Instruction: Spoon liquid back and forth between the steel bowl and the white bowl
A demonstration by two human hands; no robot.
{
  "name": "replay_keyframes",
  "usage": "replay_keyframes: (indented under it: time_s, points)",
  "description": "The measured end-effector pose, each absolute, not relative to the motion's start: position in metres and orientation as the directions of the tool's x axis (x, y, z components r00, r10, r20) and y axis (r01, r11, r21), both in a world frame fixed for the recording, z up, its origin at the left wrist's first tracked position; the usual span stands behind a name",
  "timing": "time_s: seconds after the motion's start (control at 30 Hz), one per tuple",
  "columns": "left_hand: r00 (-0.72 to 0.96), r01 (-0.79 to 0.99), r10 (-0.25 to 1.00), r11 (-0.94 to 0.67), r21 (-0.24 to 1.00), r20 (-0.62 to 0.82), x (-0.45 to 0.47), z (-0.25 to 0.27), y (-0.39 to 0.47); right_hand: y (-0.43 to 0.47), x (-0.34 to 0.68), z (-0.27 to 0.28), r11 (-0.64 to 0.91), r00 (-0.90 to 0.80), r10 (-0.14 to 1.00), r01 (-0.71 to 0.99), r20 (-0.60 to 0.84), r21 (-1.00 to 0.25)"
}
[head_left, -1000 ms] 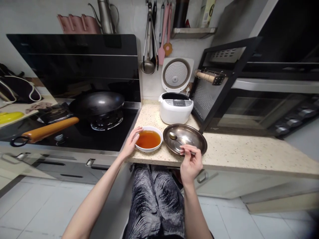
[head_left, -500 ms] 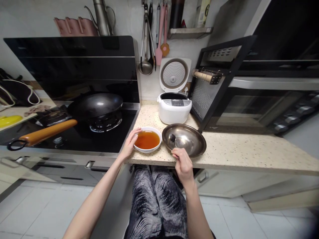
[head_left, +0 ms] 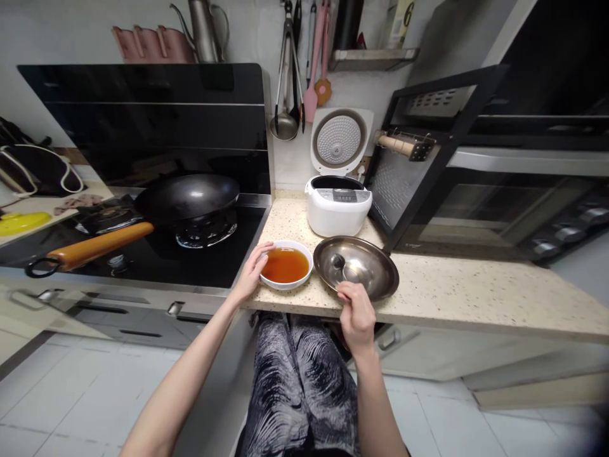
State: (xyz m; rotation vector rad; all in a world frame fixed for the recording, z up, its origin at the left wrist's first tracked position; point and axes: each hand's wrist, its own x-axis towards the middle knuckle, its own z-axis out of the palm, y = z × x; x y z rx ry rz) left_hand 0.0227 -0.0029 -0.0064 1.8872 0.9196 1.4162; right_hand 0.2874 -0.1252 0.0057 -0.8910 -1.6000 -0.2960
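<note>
On the counter's left part stands a white bowl (head_left: 287, 285) with clear reddish-brown liquid in it. My left hand (head_left: 250, 274) holds the bowl's left rim, its fingers reaching along the outer side. Right of it sits a wide, shallow steel basin (head_left: 375, 270). My right hand (head_left: 356, 314) is closed around the handle of a small spoon (head_left: 339, 261), whose dark-looking bowl end is over the inside of the basin. Whether the spoon touches the basin cannot be made out.
Behind the basin is a white rice cooker (head_left: 339, 212) with its lid up. A black wok (head_left: 190, 198) with a wooden handle (head_left: 102, 246) rests on the stove at left. A dark rack (head_left: 413, 178) and an oven (head_left: 495, 203) stand at right; utensils (head_left: 288, 82) hang above.
The whole view has shifted slightly, so everything appears a little further right. The spoon's end sits slightly further inside the basin. Both hands keep their holds.
</note>
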Motion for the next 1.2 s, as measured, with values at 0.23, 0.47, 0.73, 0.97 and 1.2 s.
replay_keyframes:
  time_s: [0.23, 0.47, 0.73, 0.97, 1.2]
  points:
    - [0.198, 0.186, 0.814, -0.578, 0.794, 0.546, 0.022, -0.007, -0.003, -0.126, 0.26, 0.004, 0.729, 0.336, 0.331, 0.502, 0.882, -0.465]
    - [0.189, 0.184, 0.81, -0.584, 0.791, 0.555, 0.022, -0.009, -0.002, -0.116, 0.229, -0.001, 0.764, 0.229, 0.447, 0.405, 0.865, -0.502]
    - [0.21, 0.168, 0.789, -0.611, 0.773, 0.578, 0.019, -0.008, -0.001, -0.102, 0.217, -0.014, 0.696, 0.25, 0.571, 0.357, 0.782, -0.623]
    - [0.198, 0.181, 0.804, -0.592, 0.785, 0.561, 0.017, -0.006, -0.002, -0.091, 0.211, -0.024, 0.64, 0.269, 0.661, 0.285, 0.7, -0.714]
    - [0.203, 0.186, 0.811, -0.582, 0.792, 0.549, 0.016, -0.005, -0.002, -0.086, 0.207, -0.026, 0.607, 0.272, 0.69, 0.287, 0.67, -0.741]
